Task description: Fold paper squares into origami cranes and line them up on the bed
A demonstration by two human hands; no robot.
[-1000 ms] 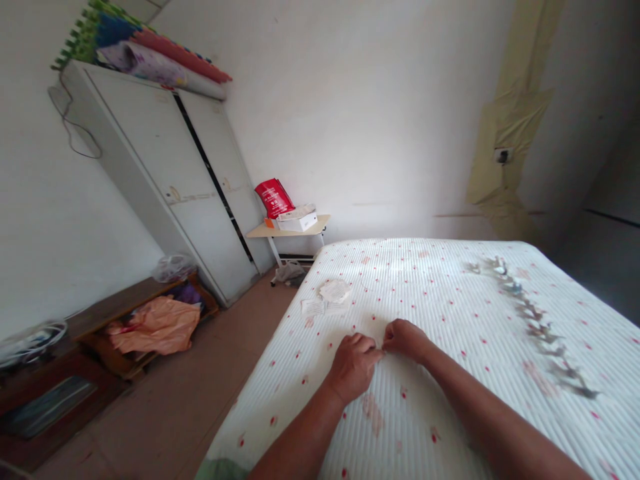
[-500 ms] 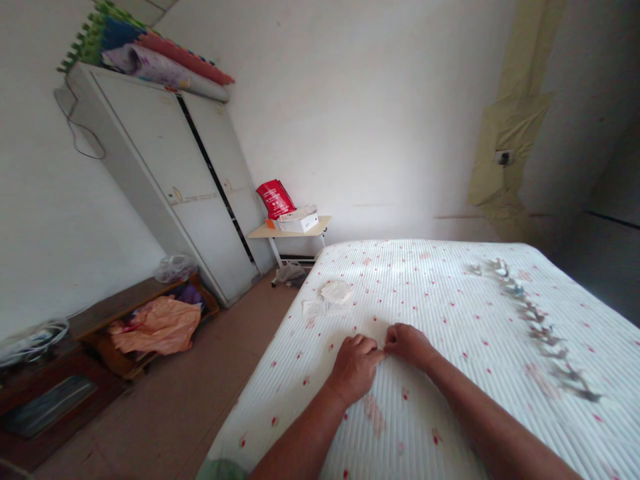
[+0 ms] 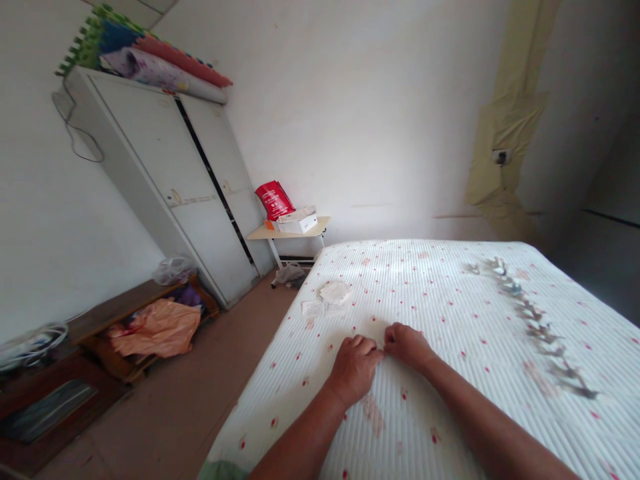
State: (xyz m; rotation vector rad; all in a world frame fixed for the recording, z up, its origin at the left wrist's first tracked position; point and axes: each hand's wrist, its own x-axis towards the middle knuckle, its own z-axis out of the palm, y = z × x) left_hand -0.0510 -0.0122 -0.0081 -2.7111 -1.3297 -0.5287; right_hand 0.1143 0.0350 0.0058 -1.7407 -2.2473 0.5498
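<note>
My left hand (image 3: 356, 363) and my right hand (image 3: 407, 343) meet low over the middle of the bed, fingertips almost touching. Both are curled into a pinch. Whatever lies between the fingers is too small or too hidden to make out. Beneath them spreads a white ribbed mattress cover (image 3: 420, 413) dotted with red flecks. Just beyond my left hand lie a few torn pieces of printed paper (image 3: 334, 293). Off to the right, a row of several small folded-looking pieces (image 3: 537, 327) runs along the cover; their exact kind is blurred.
Against the far wall stands a small table (image 3: 320, 227) with a red bag (image 3: 274, 200) and a white box (image 3: 299, 223). A grey wardrobe (image 3: 145, 153) carries rolled mats (image 3: 170, 70). On the left, a low wooden cabinet (image 3: 55, 400) sits near an orange plastic bag (image 3: 155, 327).
Both hands keep nearly the same pinched pose and place. The view has shifted very slightly; nothing on the bed has visibly moved.
</note>
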